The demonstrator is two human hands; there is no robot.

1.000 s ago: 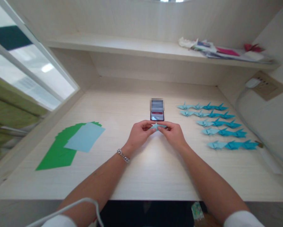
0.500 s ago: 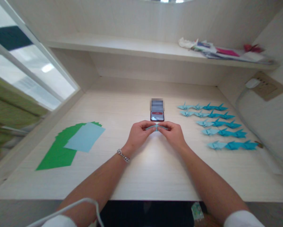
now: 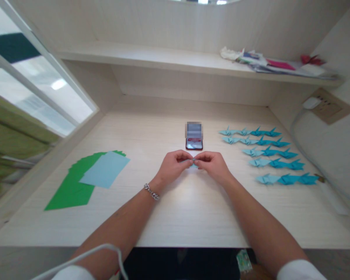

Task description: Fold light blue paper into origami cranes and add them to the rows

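Observation:
A small folded piece of light blue paper (image 3: 194, 164) is pinched between both my hands, mostly hidden by the fingers. My left hand (image 3: 176, 165) is closed on its left side, thumb and fingertips together. My right hand (image 3: 212, 164) grips the right side in the same way, and the fingertips of both hands meet at the middle. Just beyond them a phone (image 3: 194, 144) lies on the desk with its screen lit. Off to the right, several folded blue paper cranes (image 3: 287, 179) are lined up in rows, in lighter and darker shades.
At left, green paper sheets (image 3: 72, 194) lie fanned out under light blue sheets (image 3: 106, 169). A shelf (image 3: 163, 56) spans the back, with papers (image 3: 280, 64) on its right end. A white cable (image 3: 297, 116) runs from a wall socket (image 3: 334, 105) down the right side.
My fingertips have drawn closer together and slightly toward me. Less of the blue paper shows, its side points now covered. The phone's screen picture has changed.

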